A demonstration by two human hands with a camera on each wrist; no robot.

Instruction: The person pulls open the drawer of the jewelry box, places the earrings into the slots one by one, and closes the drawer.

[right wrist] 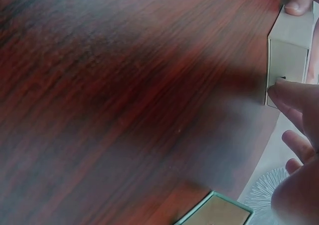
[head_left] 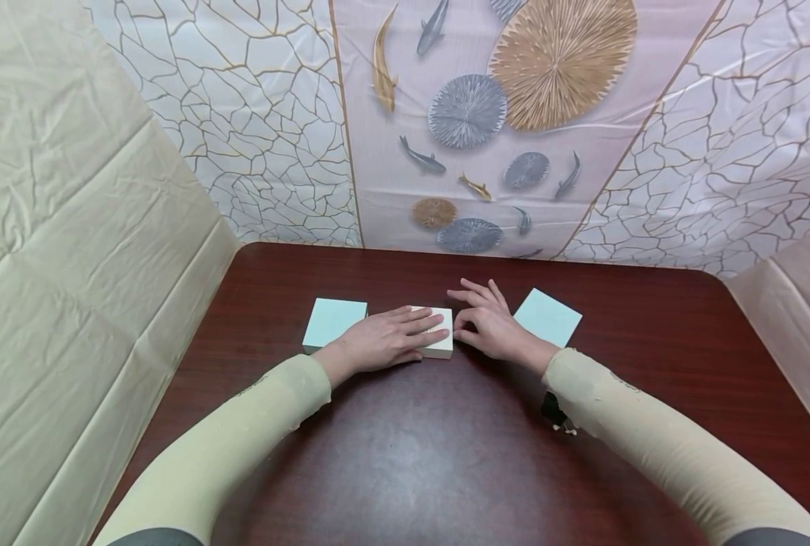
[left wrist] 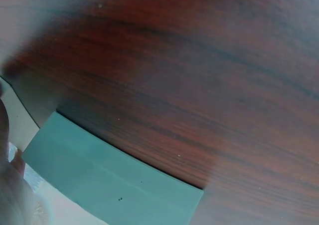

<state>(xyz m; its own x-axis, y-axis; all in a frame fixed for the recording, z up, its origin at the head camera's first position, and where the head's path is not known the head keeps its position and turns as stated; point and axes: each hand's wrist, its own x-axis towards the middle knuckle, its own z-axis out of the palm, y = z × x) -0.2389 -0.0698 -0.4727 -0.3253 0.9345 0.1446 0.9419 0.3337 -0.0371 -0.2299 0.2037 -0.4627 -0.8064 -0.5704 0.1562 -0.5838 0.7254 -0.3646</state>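
Left hand [head_left: 393,339]: fingers straight, spread across white box [head_left: 439,348]. Right hand [head_left: 490,324]: fingers pinch its 3 o'clock end; only right wrist view shows dark mark [right wrist: 283,77] there.

On table [head_left: 412,455]: middle box [head_left: 439,349] between left box [head_left: 331,322], right box [head_left: 547,317]; seemingly all apart.

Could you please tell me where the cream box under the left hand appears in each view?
Head: the cream box lies near the centre, under the left hand.
Left wrist: probably the pale patch at the left edge, beside a mint box.
Right wrist: upper right, against the edge.
Shared landmark: the dark wood table.
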